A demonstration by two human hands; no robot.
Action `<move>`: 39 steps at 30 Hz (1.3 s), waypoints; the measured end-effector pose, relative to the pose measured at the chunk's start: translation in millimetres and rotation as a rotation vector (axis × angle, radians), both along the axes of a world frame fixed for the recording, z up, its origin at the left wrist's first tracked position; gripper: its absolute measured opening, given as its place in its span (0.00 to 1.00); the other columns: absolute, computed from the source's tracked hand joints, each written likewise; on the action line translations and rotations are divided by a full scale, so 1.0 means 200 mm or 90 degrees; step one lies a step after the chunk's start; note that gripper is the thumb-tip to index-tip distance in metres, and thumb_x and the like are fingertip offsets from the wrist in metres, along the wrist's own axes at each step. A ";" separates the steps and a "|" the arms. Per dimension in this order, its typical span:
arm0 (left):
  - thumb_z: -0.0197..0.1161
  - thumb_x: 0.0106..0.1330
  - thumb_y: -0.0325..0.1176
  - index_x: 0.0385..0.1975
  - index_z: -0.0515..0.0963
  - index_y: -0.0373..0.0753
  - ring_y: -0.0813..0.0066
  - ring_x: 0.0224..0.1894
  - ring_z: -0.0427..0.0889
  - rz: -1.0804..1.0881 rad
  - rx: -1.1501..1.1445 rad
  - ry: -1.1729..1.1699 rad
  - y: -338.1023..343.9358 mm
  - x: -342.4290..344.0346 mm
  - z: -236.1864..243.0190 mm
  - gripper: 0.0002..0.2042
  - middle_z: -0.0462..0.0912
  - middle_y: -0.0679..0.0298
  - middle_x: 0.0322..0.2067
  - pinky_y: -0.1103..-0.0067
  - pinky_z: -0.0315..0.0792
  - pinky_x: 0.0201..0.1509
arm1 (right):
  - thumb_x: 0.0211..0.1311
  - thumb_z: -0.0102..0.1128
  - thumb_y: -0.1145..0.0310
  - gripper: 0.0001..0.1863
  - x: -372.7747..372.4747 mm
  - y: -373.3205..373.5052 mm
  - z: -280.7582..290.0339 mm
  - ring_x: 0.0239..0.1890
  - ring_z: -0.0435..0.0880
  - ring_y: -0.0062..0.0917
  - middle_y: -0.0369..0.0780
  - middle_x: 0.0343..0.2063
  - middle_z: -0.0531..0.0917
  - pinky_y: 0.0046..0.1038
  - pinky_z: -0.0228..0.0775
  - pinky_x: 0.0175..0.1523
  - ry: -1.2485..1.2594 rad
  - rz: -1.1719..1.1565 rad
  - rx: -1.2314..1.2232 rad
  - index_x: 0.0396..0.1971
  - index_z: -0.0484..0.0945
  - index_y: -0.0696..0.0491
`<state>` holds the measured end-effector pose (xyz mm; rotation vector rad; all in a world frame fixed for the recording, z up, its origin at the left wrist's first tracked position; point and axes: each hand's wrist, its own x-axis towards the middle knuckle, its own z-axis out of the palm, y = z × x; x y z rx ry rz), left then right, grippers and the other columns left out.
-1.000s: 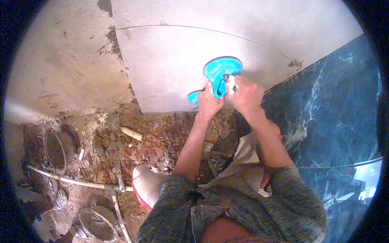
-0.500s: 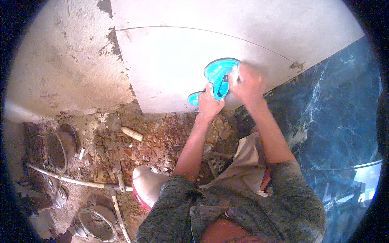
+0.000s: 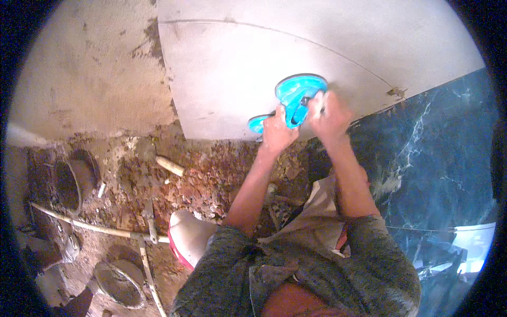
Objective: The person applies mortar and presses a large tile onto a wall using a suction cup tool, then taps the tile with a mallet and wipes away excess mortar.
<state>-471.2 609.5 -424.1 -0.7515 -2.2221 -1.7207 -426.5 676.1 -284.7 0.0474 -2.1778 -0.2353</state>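
Note:
A bright blue suction lifter (image 3: 293, 111) with two round cups lies against a large white tile (image 3: 227, 79), near its lower edge. My left hand (image 3: 280, 132) is closed around the lifter's handle, between the two cups. My right hand (image 3: 331, 117) is beside the larger upper cup, its fingers curled in and blurred by motion. Something pale shows at those fingers, too smeared to make out. Whether the right hand touches the lifter is unclear.
Dark blue, white-veined tiles (image 3: 422, 153) cover the right side. Rough plaster (image 3: 95, 84) borders the white tile on the left. Over the rubble-strewn ground (image 3: 200, 164) lie a pale stick (image 3: 170, 165), a long pole (image 3: 90, 224) and two buckets (image 3: 74, 185), (image 3: 124, 285).
The view has shifted slightly, and the tile's lower edge sits a little higher in it. My left hand keeps its hold on the lifter; my right hand stays beside the upper cup, still blurred.

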 end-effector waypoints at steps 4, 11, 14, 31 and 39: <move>0.70 0.42 0.32 0.46 0.65 0.28 0.47 0.24 0.81 -0.013 0.007 -0.028 0.01 0.02 -0.03 0.30 0.78 0.47 0.20 0.60 0.75 0.29 | 0.58 0.57 0.62 0.12 -0.16 0.03 0.09 0.20 0.77 0.47 0.48 0.13 0.73 0.41 0.65 0.22 -0.003 -0.087 -0.102 0.21 0.71 0.53; 0.70 0.42 0.33 0.50 0.65 0.29 0.45 0.24 0.81 0.011 -0.029 -0.025 -0.01 0.03 -0.02 0.33 0.79 0.46 0.21 0.58 0.75 0.31 | 0.63 0.51 0.61 0.11 -0.10 0.06 0.03 0.26 0.79 0.44 0.49 0.25 0.79 0.39 0.71 0.29 0.023 -0.129 0.011 0.30 0.75 0.52; 0.69 0.43 0.33 0.47 0.66 0.29 0.43 0.26 0.81 -0.018 -0.039 -0.095 -0.01 0.00 0.00 0.30 0.79 0.44 0.22 0.57 0.75 0.34 | 0.66 0.48 0.61 0.13 0.09 0.25 -0.28 0.34 0.79 0.33 0.43 0.36 0.79 0.33 0.73 0.35 0.124 -0.059 -0.381 0.39 0.75 0.53; 0.70 0.43 0.33 0.45 0.67 0.28 0.46 0.24 0.81 -0.019 0.008 -0.026 -0.01 0.02 0.02 0.29 0.78 0.47 0.19 0.60 0.75 0.31 | 0.67 0.49 0.54 0.19 0.05 0.21 -1.39 0.44 0.78 0.31 0.44 0.43 0.80 0.38 0.71 0.48 -0.536 0.342 -1.255 0.47 0.74 0.53; 0.68 0.44 0.33 0.46 0.66 0.28 0.45 0.25 0.81 -0.030 -0.013 -0.061 -0.01 0.01 0.04 0.29 0.79 0.48 0.20 0.60 0.76 0.33 | 0.67 0.48 0.57 0.20 0.27 0.06 -1.25 0.44 0.75 0.29 0.40 0.44 0.78 0.33 0.69 0.47 -0.396 -0.048 -1.022 0.50 0.73 0.57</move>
